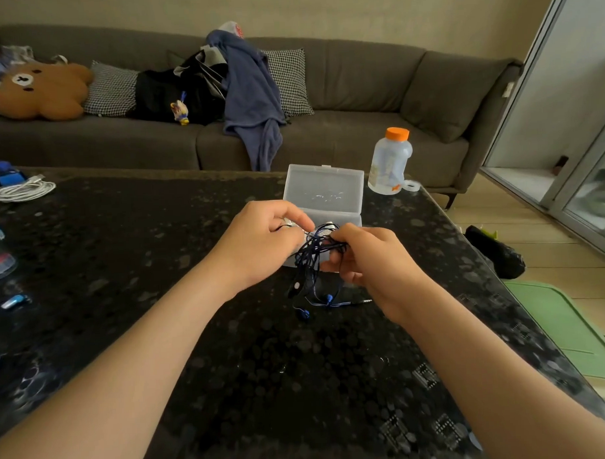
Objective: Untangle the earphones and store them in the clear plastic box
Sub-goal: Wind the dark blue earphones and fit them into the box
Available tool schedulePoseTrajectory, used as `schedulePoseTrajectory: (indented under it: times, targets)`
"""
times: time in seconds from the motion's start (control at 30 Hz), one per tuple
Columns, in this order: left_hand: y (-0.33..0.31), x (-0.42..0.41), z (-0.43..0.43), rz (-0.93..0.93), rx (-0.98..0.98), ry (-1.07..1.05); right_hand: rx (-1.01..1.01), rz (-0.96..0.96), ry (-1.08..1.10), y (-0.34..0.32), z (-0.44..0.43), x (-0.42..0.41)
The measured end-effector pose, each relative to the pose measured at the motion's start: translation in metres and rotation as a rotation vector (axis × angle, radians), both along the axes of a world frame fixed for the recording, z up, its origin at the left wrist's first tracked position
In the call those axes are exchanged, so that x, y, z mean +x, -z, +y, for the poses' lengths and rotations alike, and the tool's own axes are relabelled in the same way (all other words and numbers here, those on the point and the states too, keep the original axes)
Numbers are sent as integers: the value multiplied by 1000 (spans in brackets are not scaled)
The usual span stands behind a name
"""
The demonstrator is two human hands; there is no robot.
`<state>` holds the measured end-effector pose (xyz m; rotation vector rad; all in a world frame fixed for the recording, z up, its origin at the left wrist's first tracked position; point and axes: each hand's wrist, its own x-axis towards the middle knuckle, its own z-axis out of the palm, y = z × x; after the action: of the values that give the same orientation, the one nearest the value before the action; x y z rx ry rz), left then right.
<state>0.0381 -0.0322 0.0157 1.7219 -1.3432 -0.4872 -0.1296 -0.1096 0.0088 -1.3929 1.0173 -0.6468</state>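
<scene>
Low over the dark worktop (158, 251), the earphones (310, 260) hung in a knot, blue buds dangling at its 6 o'clock. The left hand (260, 244) pinched the knot from 9 o'clock; the right hand (374, 261) closed its grip on the cords from 3 o'clock. Untangling looked barely started, and the next move probably called for teasing one loop free. Just behind, at 12 o'clock, the clear plastic box (323, 190) stood open, a bottle (389, 164) at its 2 o'clock.

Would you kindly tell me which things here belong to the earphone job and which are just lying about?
Job: earphones, clear plastic box, left hand, right hand.
Lying about: white cable, orange-capped bottle, bear cushion, blue garment.
</scene>
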Motion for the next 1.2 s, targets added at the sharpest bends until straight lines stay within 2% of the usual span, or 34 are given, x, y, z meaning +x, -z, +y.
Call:
schedulePoseTrajectory:
  times: [0.13,0.4,0.53,0.7,0.83,1.0,1.13,1.2]
  targets:
    - [-4,0,4,81,-37,42,5,-23,-10,-1,0,-1]
    - [4,4,6,-241,-98,73,40,-51,-33,1,-3,-1]
    - [4,2,6,-260,-131,66,26,-50,-32,3,-6,-2]
    - [4,2,4,-283,-133,89,-84,54,-67,4,-8,-3]
    - [6,3,2,-203,-151,126,-134,63,-106,3,-8,-5]
    - [9,5,1,-365,-182,125,-216,77,-135,3,-5,-7]
    - [5,6,-1,-578,-245,94,-225,40,-109,3,-5,-6]
    - [7,1,-2,-554,-256,55,-216,41,-102,2,-5,-6]
